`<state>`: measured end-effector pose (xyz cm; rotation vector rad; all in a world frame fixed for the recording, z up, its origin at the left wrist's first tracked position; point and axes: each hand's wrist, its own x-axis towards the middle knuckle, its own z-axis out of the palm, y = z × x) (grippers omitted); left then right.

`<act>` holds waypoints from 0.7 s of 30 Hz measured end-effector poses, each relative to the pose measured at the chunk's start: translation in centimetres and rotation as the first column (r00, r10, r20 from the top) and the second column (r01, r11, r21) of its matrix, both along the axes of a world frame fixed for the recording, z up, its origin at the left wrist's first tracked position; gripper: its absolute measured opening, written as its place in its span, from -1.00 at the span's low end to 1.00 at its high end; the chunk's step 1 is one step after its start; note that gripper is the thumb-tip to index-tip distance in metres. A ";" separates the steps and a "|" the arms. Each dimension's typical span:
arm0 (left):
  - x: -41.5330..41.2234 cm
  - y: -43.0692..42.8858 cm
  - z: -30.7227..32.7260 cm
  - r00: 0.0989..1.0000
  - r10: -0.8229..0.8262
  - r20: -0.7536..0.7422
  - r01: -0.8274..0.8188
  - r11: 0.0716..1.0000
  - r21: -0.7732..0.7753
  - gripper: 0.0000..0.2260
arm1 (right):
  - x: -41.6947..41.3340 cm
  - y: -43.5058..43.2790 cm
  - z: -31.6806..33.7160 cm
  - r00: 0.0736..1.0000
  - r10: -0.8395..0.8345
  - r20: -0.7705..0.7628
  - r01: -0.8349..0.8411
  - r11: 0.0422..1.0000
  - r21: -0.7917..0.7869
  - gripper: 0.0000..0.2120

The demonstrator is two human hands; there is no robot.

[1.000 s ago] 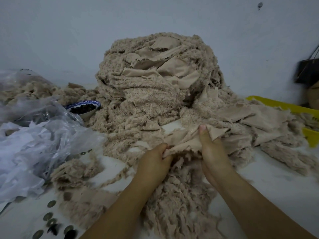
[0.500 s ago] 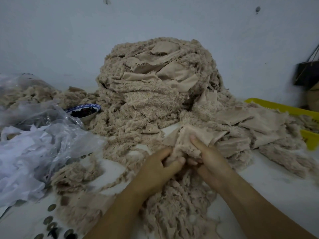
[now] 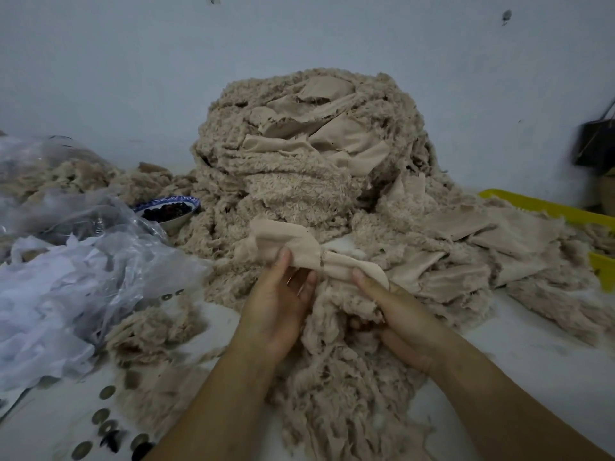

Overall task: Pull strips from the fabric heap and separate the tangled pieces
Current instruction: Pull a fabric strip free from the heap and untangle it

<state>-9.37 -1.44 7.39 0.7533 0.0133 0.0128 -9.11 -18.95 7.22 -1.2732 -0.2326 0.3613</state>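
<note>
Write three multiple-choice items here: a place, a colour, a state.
1. Where is the blue-rimmed white bowl? A. left of the tall beige fuzzy fabric heap B. on top of it C. at the far right
2. What colour is the plastic tray at the right? A. red B. yellow C. green
3. The smooth beige fabric strip is: A. lying untouched B. pinched by the left hand and right hand C. held by one hand alone
Key: 1 A, it sits at the heap's left foot; 2 B, its rim is yellow; 3 B, both thumbs press on it.
</note>
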 end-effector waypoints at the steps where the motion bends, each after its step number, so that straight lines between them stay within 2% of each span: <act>1: 0.1 0.1 0.0 1.000 0.008 0.005 -0.008 0.999 -0.034 -0.65 | 0.0 0.0 0.0 1.000 -0.019 0.010 0.020 0.999 -0.028 -0.67; 3: -0.1 0.1 0.1 1.000 0.028 -0.005 -0.028 0.999 -0.045 -0.68 | 0.1 0.1 -0.1 0.998 -0.054 0.020 0.055 0.996 -0.064 -0.65; 6: -0.1 0.0 0.1 0.999 0.049 -0.010 -0.049 0.998 -0.029 -0.73 | 0.6 0.0 -0.6 0.981 -0.189 0.037 0.191 0.981 -0.035 -0.46; 8: -0.2 -0.1 0.0 0.999 0.040 0.006 -0.040 0.999 0.006 -0.75 | 1.0 -0.2 -0.5 0.926 -0.330 0.182 0.347 0.935 -0.070 -0.56; 10: -0.3 -0.4 -0.2 1.000 0.013 0.017 -0.015 0.998 0.066 -0.71 | 1.0 -0.2 -0.2 0.850 -0.377 0.367 0.460 0.872 -0.168 -0.74; 12: -0.5 -0.8 -0.2 0.999 -0.033 0.022 0.030 0.989 0.146 -0.66 | 0.7 0.0 -0.2 0.830 -0.283 0.481 0.442 0.860 -0.257 -0.72; 15: -0.9 -1.1 -0.1 0.994 -0.107 0.025 0.099 0.967 0.235 -0.59 | 0.4 0.7 -0.5 0.828 -0.081 0.555 0.365 0.829 -0.423 -0.52; 17: -0.9 -1.2 -0.2 0.993 -0.119 0.025 0.109 0.963 0.246 -0.64 | 0.4 0.9 -0.4 0.806 -0.015 0.592 0.372 0.790 -0.487 -0.41; 19: -0.8 -1.4 -0.2 0.996 -0.092 0.024 0.084 0.973 0.215 -0.70 | 0.2 1.1 0.2 0.762 -0.024 0.648 0.435 0.759 -0.484 -0.47; 21: -0.3 -0.5 -0.1 1.000 0.011 0.019 -0.012 0.998 0.065 -0.73 | -0.1 0.9 0.5 0.714 -0.060 0.698 0.502 0.739 -0.450 -0.51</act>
